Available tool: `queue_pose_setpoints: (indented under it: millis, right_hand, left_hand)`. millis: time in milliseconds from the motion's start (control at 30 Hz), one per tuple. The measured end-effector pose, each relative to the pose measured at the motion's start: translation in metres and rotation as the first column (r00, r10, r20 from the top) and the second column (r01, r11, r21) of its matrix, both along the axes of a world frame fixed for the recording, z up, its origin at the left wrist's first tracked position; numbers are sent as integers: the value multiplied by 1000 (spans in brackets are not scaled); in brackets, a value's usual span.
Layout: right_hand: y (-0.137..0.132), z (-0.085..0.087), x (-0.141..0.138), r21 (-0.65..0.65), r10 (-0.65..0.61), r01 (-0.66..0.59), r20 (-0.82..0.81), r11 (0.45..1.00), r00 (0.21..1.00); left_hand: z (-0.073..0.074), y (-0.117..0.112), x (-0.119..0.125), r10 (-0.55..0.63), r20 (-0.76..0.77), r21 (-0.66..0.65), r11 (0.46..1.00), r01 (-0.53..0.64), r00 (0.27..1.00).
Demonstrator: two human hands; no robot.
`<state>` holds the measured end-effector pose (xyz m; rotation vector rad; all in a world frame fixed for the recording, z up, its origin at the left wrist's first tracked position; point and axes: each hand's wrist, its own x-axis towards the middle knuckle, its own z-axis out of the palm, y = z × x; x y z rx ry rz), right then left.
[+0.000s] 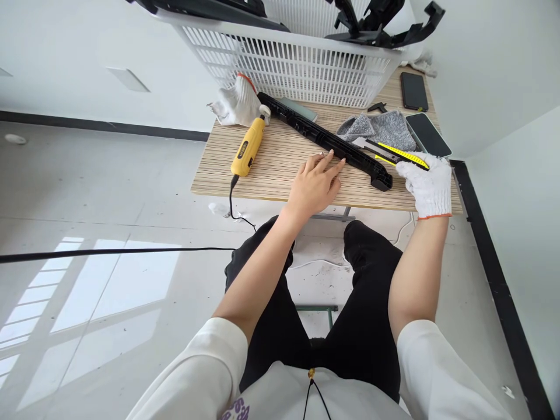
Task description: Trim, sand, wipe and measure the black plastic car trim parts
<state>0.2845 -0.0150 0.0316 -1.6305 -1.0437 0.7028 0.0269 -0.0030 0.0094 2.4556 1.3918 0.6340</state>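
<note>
A long black plastic part (pixel 321 137) lies slantwise across the wooden table. My bare left hand (pixel 315 179) is open, its fingers spread and the fingertips resting at the near edge of the part. In a white knit glove, my right hand (pixel 426 181) is closed around a yellow and black utility knife (pixel 400 154). The knife points left, toward the part, and its tip lies near a grey cloth (pixel 385 129). Left of the part rests a yellow rotary tool (pixel 248 147) with a white round head and a black cord.
A white slatted basket (pixel 289 67) holding black plastic parts (pixel 371 29) stands at the back of the table (pixel 280 181). Two phones, a dark one (pixel 413 91) and a light-rimmed one (pixel 427 135), lie at right. A white glove (pixel 238 102) sits behind the rotary tool.
</note>
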Motion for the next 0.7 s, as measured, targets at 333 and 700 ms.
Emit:
queue_pose_setpoints:
  millis: [333,700]
  right_hand:
    - [-19,4,16,-48,-86,85,-21,995,996]
    - [-20,4,21,-78,-55,51,-37,996,998]
  left_hand:
    - [0,2,-1,1,25,-27,1000,0,1000]
    - [-1,2,-1,5,36,-31,1000,-3,999]
